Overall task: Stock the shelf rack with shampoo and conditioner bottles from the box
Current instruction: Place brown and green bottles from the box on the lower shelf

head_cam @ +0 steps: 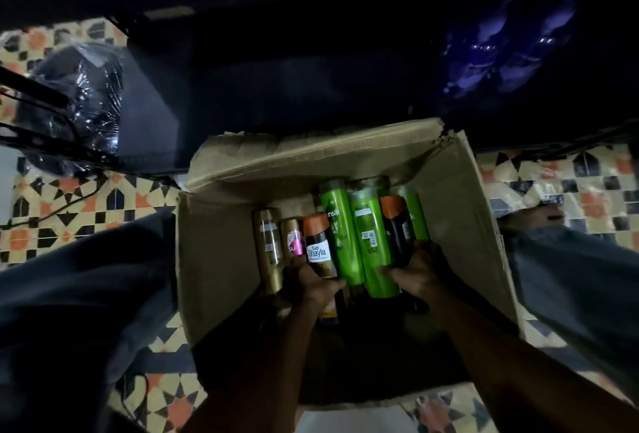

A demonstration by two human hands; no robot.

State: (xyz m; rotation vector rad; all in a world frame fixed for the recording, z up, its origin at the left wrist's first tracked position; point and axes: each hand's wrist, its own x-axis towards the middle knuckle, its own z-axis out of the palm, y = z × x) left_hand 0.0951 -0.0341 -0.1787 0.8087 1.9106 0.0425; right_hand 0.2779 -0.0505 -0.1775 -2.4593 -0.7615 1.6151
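Note:
An open cardboard box [221, 252] sits on the floor between my knees. Inside it lie several bottles: two gold ones [268, 246], a black Safi Shayla bottle with an orange cap [316, 246], green Sunsilk bottles [340, 228] and a second black bottle with an orange cap [397, 225]. My left hand [307, 285] grips the lower end of the Safi Shayla bottle. My right hand [420, 275] grips the lower end of the second black bottle, beside a green bottle [375, 242]. The bottle bottoms are hidden by my hands.
Patterned floor tiles [79, 197] surround the box. A dark low shelf rack [276, 69] fills the area beyond the box. A plastic-wrapped dark bundle [79, 100] lies at the left, with dark packets [511, 48] at the upper right. My trouser legs flank the box.

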